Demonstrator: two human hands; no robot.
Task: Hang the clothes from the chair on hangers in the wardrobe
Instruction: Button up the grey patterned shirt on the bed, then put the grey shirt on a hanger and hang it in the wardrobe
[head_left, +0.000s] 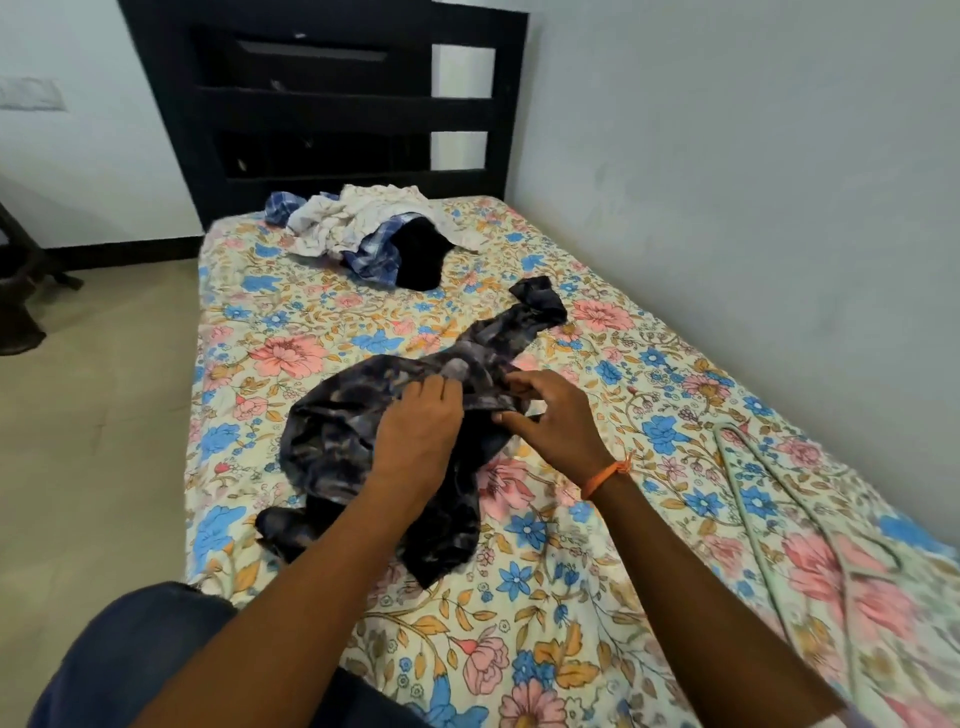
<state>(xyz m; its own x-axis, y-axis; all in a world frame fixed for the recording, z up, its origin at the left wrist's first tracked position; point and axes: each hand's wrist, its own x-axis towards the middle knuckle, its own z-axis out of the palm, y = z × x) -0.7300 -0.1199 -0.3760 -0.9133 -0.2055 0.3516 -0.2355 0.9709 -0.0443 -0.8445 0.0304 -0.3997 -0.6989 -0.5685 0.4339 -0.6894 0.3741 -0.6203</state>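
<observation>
Shirt (353, 431) dark, crumpled (blotchy print); both hands pinch it.

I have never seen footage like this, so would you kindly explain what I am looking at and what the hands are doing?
There is no machine here: a person wears a camera on the head, looking down at their own two bare hands. The left hand and right hand both grip a dark patterned garment lying on a bed with a floral sheet. Farther up the bed sits a pile of clothes. At the right lie pale hangers, somewhat blurred. A dark headboard stands at the far end.
</observation>
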